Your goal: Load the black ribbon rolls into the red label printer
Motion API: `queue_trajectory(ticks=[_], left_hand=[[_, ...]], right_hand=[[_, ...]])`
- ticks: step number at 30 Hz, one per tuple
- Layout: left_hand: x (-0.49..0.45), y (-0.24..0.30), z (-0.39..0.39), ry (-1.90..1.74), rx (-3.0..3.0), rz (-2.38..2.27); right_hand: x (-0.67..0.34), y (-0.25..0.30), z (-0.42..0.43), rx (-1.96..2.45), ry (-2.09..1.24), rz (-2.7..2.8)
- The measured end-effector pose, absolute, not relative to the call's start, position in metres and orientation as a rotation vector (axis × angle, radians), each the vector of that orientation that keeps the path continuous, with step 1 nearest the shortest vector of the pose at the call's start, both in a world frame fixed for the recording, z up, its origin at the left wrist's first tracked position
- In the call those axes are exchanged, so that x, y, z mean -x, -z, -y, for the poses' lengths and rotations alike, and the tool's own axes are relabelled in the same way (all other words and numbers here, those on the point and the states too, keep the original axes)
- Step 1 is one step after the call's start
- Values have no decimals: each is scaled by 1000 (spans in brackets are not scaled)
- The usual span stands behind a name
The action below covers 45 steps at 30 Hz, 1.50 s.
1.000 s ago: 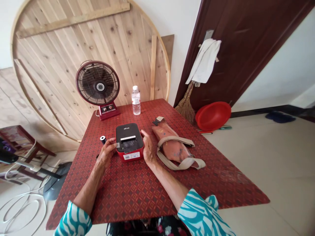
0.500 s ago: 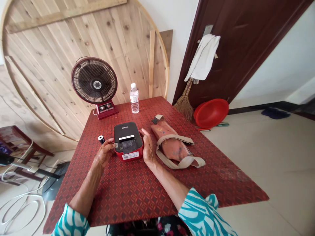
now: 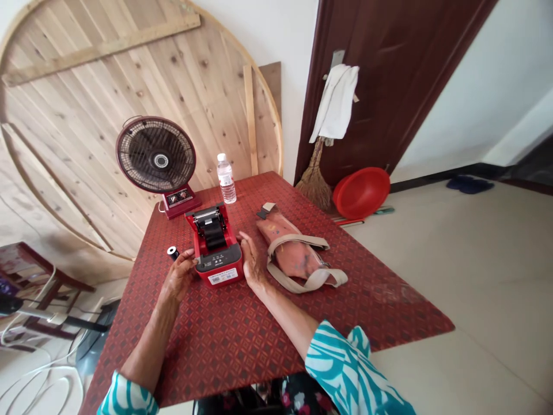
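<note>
A small red and black label printer (image 3: 215,248) stands on the red patterned table (image 3: 242,334) with its lid swung up and back, showing a black inner bay. My left hand (image 3: 180,275) rests against the printer's left side, fingers curled on its edge. My right hand (image 3: 249,262) lies flat against its right side, fingers stretched out. A small black roll (image 3: 173,252) stands on the table just left of my left hand.
A worn pink bag (image 3: 294,253) with beige straps lies right of the printer. A red table fan (image 3: 158,161) and a water bottle (image 3: 226,178) stand at the far edge. A round wooden board, a door, a broom and a red basin (image 3: 360,191) are behind.
The printer's black lid, closed before, now stands open and tilted back. Both hands stay at the printer's sides. The camera has shifted, moving everything slightly left.
</note>
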State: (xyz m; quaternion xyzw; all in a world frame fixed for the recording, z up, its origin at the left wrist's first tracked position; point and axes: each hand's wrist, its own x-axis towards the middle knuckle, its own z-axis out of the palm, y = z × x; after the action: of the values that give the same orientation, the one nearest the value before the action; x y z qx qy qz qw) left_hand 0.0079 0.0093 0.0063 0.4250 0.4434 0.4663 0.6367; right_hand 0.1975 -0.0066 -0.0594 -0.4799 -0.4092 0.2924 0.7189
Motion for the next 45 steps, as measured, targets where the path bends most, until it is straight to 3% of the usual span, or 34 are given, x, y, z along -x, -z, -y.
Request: queue_trajectory(ticks=[6,13,17,23,32,39,45], left_hand=[[-10,-24,-4,-1078,-1124,-1043],[-14,-69,-13,-987,-1828,-1198],[-43,-85,-38,-677,-2390,-1123],[-75,-75,-66,-100,-2750,-1294],[-82,-73,-70,134,-2889,-1375],[-71,-102,-51,111,-2809,-1376],[-28,-128,-38,-560,-2216,-1172]], right_hand=[[-196,59,1,1053,-640,911],[-194,61,-3,1003,-616,885],[-193,61,-7,1001,-619,873],[-195,56,-5,996,-647,885],[-195,55,-5,999,-617,890],[-197,53,-4,997,-687,884],[-199,53,-3,1000,-729,897]])
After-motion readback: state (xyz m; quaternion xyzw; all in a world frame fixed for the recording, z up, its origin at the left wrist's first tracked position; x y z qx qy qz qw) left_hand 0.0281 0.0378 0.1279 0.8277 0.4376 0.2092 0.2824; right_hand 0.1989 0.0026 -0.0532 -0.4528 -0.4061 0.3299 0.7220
